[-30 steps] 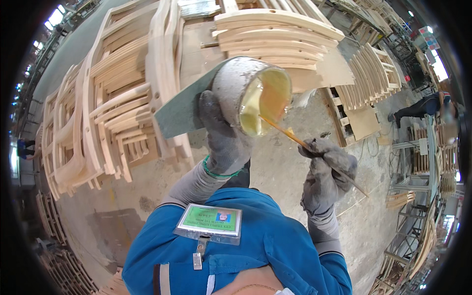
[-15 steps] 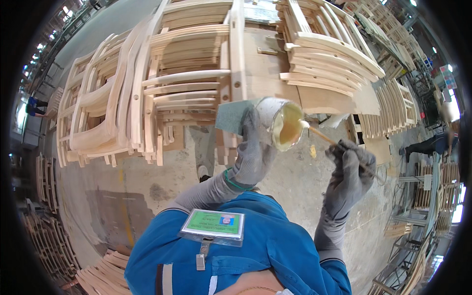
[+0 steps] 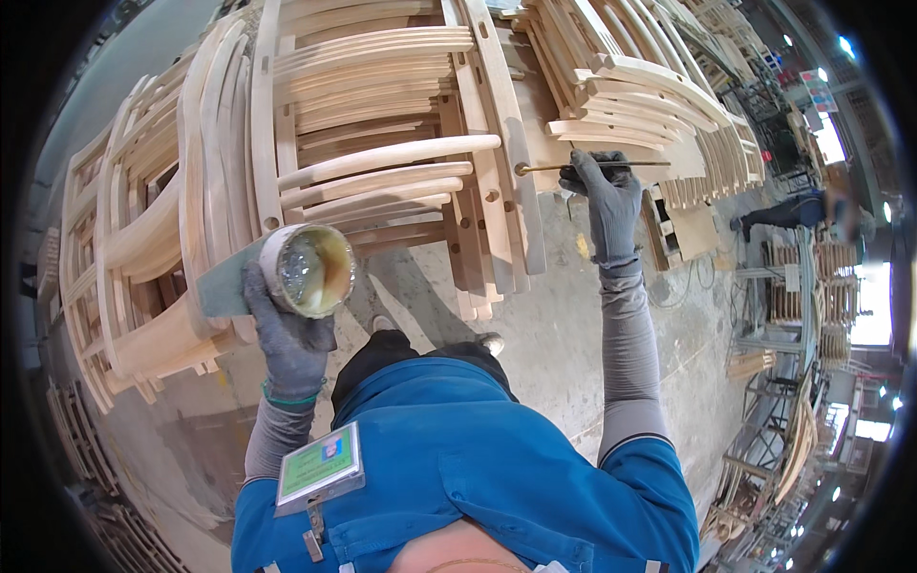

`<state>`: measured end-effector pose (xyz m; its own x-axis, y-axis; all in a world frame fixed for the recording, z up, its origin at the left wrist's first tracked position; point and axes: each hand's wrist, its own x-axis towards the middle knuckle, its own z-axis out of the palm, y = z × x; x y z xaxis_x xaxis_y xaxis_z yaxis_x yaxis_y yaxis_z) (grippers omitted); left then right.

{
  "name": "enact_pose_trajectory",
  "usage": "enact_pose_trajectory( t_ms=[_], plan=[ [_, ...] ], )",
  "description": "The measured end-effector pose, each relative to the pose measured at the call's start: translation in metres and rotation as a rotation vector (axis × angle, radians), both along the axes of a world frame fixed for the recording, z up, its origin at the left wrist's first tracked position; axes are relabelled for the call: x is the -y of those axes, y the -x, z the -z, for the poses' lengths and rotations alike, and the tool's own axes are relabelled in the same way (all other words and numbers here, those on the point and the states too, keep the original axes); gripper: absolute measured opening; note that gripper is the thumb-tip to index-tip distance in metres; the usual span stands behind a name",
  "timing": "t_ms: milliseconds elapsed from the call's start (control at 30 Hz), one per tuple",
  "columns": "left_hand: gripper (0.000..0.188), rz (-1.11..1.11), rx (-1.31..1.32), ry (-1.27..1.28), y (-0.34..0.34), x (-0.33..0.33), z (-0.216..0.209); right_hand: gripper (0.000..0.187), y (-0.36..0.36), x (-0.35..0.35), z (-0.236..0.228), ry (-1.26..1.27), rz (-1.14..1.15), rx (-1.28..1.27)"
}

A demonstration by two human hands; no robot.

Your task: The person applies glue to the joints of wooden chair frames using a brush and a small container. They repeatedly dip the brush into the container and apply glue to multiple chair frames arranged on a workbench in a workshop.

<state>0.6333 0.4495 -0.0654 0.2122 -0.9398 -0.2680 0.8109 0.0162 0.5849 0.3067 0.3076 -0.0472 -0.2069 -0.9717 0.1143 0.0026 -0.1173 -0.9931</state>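
My gloved left hand (image 3: pixel 287 334) grips a white cup (image 3: pixel 285 250), its mouth tipped toward me. Pale yellowish glue (image 3: pixel 330 267) coats the cup's inside. A grey-green flat piece (image 3: pixel 224 285), perhaps sandpaper, sticks out between that hand and the cup. In my gloved right hand (image 3: pixel 608 196) is a thin stick (image 3: pixel 546 169), held level. Its tip meets a round hole in the side of a pale wooden chair-frame post (image 3: pixel 506 124). Curved wooden rails (image 3: pixel 392 158) join the frames stacked to the left of that post.
More curved wooden frames (image 3: pixel 659 95) lie stacked on cardboard at the right. Bent wooden parts (image 3: pixel 143 239) stand at the left. A person (image 3: pixel 793 210) is farther off on the right, by metal racks (image 3: pixel 807 286). My shoes (image 3: pixel 491 342) are on the concrete floor below.
The stick has left the cup and moved up to the post's hole. My left hand has carried the cup left and down. The view has shifted.
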Motion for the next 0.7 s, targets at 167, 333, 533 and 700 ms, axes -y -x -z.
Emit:
enact_pose_trajectory(
  t_ms=[167,333,533,700],
  plan=[
    [0.049,0.012,-0.09,0.003,-0.033,0.01,0.008,0.016,-0.012,0.009,0.012,-0.016,0.074,0.01],
    [0.048,0.009,-0.124,0.039,-0.041,0.021,0.007,0.014,-0.023,0.001,0.02,0.052,0.176,-0.089],
    [0.044,-0.049,-0.143,0.08,-0.041,0.027,0.01,0.017,-0.04,0.003,0.018,0.103,0.181,-0.275],
    [0.055,-0.055,-0.025,0.233,-0.045,0.019,0.018,0.016,-0.04,-0.003,0.007,0.021,0.276,-0.556]
  ],
)
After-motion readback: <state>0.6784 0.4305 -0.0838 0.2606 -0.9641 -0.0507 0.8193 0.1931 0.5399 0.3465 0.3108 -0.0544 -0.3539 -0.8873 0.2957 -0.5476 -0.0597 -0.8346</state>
